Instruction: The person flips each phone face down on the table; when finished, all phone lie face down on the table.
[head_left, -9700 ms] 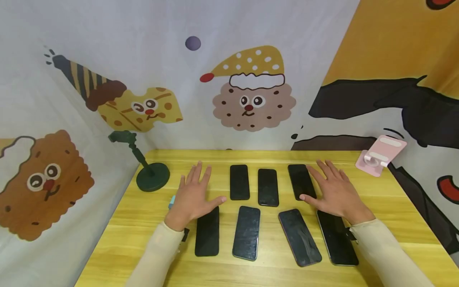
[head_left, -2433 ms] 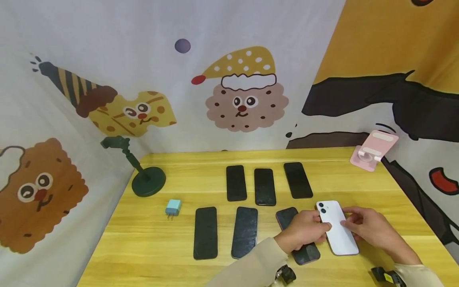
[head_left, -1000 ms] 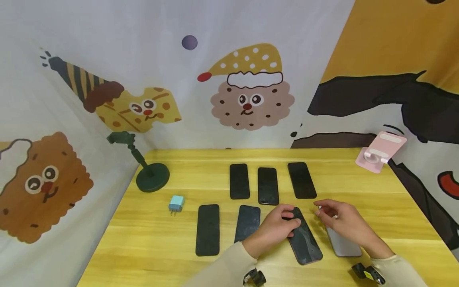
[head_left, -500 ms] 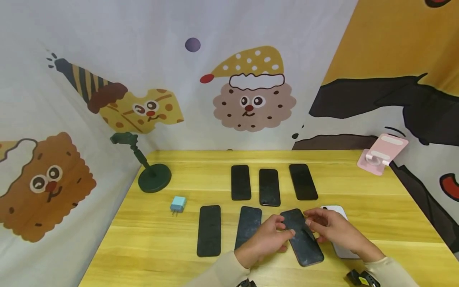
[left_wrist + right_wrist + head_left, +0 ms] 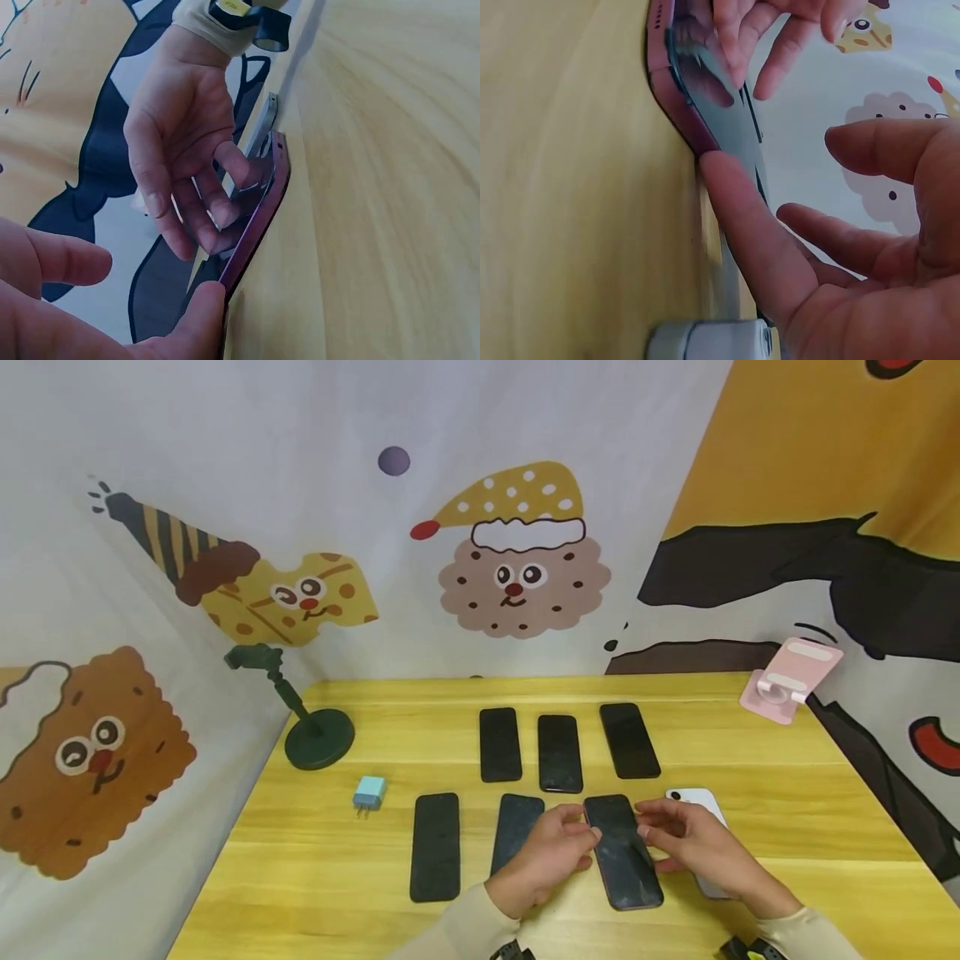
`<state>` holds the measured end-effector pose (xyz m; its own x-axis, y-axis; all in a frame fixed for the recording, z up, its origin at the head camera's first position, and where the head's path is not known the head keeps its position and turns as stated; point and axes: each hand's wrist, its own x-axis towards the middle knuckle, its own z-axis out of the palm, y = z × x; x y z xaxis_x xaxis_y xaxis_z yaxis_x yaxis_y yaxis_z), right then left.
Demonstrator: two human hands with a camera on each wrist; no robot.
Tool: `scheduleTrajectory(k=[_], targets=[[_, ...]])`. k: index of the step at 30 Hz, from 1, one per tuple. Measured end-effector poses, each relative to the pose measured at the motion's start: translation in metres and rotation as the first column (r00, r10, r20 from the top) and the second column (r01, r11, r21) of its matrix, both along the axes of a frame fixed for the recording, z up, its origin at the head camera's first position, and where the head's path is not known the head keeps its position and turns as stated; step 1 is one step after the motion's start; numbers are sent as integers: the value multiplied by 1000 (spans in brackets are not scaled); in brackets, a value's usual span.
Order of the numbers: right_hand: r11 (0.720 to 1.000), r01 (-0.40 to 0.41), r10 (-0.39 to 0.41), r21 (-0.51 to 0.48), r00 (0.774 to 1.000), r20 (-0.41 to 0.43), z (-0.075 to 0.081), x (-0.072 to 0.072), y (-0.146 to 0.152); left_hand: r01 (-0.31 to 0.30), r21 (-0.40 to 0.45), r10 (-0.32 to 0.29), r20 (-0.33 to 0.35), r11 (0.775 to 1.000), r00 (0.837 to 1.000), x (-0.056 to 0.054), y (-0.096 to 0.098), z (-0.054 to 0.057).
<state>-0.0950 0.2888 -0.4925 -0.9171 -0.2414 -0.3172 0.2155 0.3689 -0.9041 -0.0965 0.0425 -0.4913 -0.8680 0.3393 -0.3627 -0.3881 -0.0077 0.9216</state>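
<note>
A dark smartphone (image 5: 624, 852) with a reddish frame lies screen up between my two hands. My left hand (image 5: 542, 853) is at its left edge; in the left wrist view a finger (image 5: 201, 319) touches the frame while the thumb stands off. On the other side, my right hand (image 5: 693, 843) has a fingertip (image 5: 724, 169) against the right edge, its thumb apart. Partly under my right hand is a white smartphone (image 5: 707, 799), back up with camera lenses showing. My left hand partly covers another dark smartphone (image 5: 516, 822).
Three black smartphones, left (image 5: 500, 745), middle (image 5: 559, 753) and right (image 5: 629, 740), form the back row. Another black smartphone (image 5: 435, 847) lies front left. Beside it sits a blue charger plug (image 5: 370, 792). A green stand (image 5: 319, 739) and a pink phone stand (image 5: 787, 681) occupy the back corners.
Earlier the rightmost phone lay dark side up; it was turned to its white back. Both hands then moved left to the reddish-framed phone, which has since turned slightly straighter.
</note>
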Motion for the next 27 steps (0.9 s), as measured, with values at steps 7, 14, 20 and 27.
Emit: scheduleTrajectory(k=[7, 14, 20, 27], targets=[[1000, 4, -4, 2, 1000, -30, -4, 4, -7, -51, 10, 51, -37, 999, 998, -1, 2, -1], [998, 4, 1, 62, 996, -93, -6, 8, -17, -74, 30, 76, -56, 997, 996, -6, -1, -1], [994, 49, -29, 100, 981, -194, -6, 11, -26, -71, 103, 73, -23, 992, 997, -11, -3, -6], [996, 31, -19, 79, 987, -160, -4, 12, -29, -37, 186, 42, -25, 982, 999, -14, -3, -10]])
